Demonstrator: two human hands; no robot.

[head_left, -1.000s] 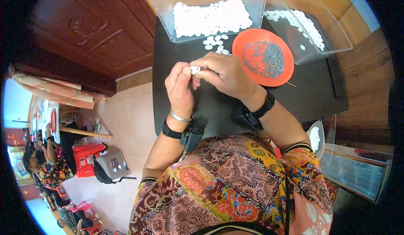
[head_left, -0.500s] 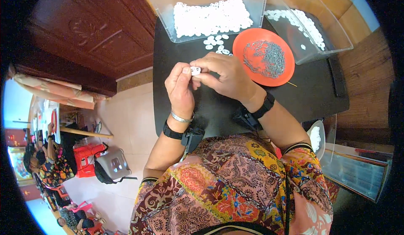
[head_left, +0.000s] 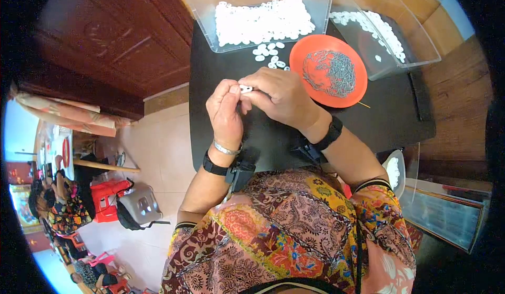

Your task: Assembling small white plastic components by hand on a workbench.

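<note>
Two hands pinch one small white piece over black table.

Left hand [head_left: 225, 112] and right hand [head_left: 281, 98] meet fingertip to fingertip, both clamped on the white piece [head_left: 245, 89], held in the air above the table [head_left: 389, 120]. Looks light, rigid, smooth; likely slippery and easy to drop, so best gripped by its edges between thumb and forefinger. Loose white pieces [head_left: 268, 57] lie just ahead, beside an orange dish [head_left: 315, 83] of small grey metal parts. Clear bin [head_left: 210, 26] of white pieces behind; second bin [head_left: 415, 47] at right.
</note>
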